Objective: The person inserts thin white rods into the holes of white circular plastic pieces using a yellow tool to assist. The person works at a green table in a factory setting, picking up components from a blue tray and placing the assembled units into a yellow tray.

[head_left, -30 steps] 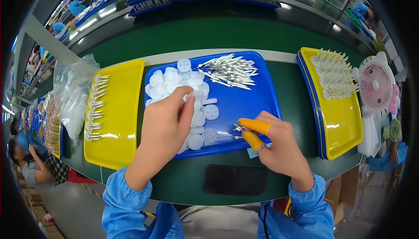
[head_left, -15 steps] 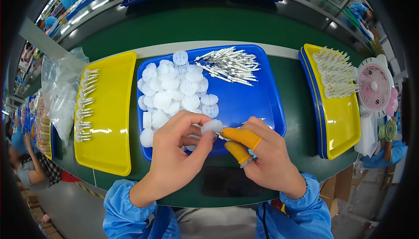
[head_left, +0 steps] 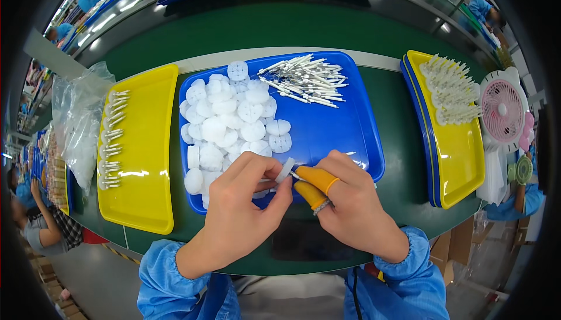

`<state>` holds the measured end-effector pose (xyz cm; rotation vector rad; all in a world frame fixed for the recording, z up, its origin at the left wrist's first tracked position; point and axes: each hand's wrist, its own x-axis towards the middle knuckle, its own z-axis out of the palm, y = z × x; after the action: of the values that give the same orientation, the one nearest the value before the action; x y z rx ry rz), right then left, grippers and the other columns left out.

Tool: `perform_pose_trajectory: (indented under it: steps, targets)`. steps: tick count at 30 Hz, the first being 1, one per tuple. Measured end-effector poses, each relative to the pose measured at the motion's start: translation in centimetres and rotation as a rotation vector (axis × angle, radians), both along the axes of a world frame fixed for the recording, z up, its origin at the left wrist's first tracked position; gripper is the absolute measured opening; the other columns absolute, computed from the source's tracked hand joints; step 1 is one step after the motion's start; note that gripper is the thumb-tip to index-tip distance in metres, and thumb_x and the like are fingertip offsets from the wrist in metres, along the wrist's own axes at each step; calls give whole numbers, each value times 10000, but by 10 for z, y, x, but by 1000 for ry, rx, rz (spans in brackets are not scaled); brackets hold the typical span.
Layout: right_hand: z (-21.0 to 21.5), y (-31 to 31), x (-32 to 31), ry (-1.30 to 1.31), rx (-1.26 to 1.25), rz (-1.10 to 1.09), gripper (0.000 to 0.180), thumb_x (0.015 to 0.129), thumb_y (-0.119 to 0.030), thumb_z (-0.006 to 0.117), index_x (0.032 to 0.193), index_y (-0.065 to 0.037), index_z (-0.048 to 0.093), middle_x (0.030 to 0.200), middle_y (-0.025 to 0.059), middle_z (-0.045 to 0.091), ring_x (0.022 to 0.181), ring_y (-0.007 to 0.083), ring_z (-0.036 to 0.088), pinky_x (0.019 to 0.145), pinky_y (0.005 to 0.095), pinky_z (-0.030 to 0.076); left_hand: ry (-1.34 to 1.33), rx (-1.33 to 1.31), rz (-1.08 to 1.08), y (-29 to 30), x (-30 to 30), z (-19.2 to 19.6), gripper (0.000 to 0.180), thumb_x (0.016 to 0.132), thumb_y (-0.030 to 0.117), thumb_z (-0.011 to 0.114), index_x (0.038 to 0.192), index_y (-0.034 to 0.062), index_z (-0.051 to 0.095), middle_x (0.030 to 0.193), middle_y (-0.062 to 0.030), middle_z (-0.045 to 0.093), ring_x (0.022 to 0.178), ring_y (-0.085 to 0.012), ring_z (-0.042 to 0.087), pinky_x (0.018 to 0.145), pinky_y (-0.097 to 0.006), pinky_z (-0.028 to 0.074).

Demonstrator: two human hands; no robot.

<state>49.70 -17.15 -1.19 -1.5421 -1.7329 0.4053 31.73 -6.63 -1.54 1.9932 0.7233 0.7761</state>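
Above the blue tray (head_left: 327, 130): left hand (head_left: 248, 194) pinching one white disc (head_left: 285, 170); right hand (head_left: 350, 200), in yellow finger cots (head_left: 318, 180), gripping a slim rod (head_left: 296, 176).

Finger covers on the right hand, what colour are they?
Orange-yellow; the finger covers on the right hand show best in the head view.

You wear this camera on your head, the left of a side-by-side fisheye pair. It looks down and forward over the worktop (head_left: 390, 107), upright and unmirrored, so its left is yours. It sits near enough that your left grip (head_left: 245, 194) and right grip (head_left: 355, 200) look large below the middle, with your lap (head_left: 292, 298) at the lower edge. The wide lens reaches the pink fan (head_left: 501, 110) at right; straight edges bow toward the rim.
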Motion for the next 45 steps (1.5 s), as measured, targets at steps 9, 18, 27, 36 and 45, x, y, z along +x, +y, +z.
perform_pose_trajectory:
  steps: [9, 18, 27, 36, 45]
  targets:
    - [-6, -3, -13, 108, 81, -94, 361, 610, 101, 731, 971, 112, 748, 888, 163, 634, 809, 359, 601, 666, 462, 499, 53, 92, 7, -10, -4, 1, 217, 886, -43, 798, 1079, -29, 700, 953, -150, 660, 748, -283, 751, 634, -367, 602]
    - [7, 6, 9, 112, -129, -137, 307, 743, 128, 691, 1013, 29, 797, 937, 157, 682, 888, 368, 621, 749, 464, 520, 39, 131, 45, -8, -2, -4, 238, 917, -66, 765, 1141, -20, 697, 1051, -150, 662, 818, -304, 760, 684, -372, 621]
    - [-9, 0, 44, -313, -196, -129, 306, 718, 117, 730, 992, 9, 814, 1024, 113, 668, 1052, 327, 599, 857, 434, 512, 61, -17, 56, 3, -5, 7, 177, 985, -79, 717, 1161, -57, 721, 1109, -113, 698, 950, -202, 782, 802, -317, 682]
    - [23, -4, 17, 268, -160, -143, 416, 761, 101, 733, 1160, -2, 791, 905, 144, 707, 932, 356, 641, 859, 474, 510, 24, -143, -4, 4, -4, 6, 173, 989, -69, 719, 1161, -44, 725, 1108, -101, 706, 979, -184, 771, 804, -302, 663]
    - [9, -4, 12, 57, -41, 74, 477, 683, 97, 723, 1157, 93, 778, 1000, 149, 628, 916, 349, 582, 839, 453, 495, 24, -49, -21, 3, 0, 9, 190, 973, -70, 729, 1159, -41, 704, 1043, -139, 673, 910, -266, 783, 799, -361, 691]
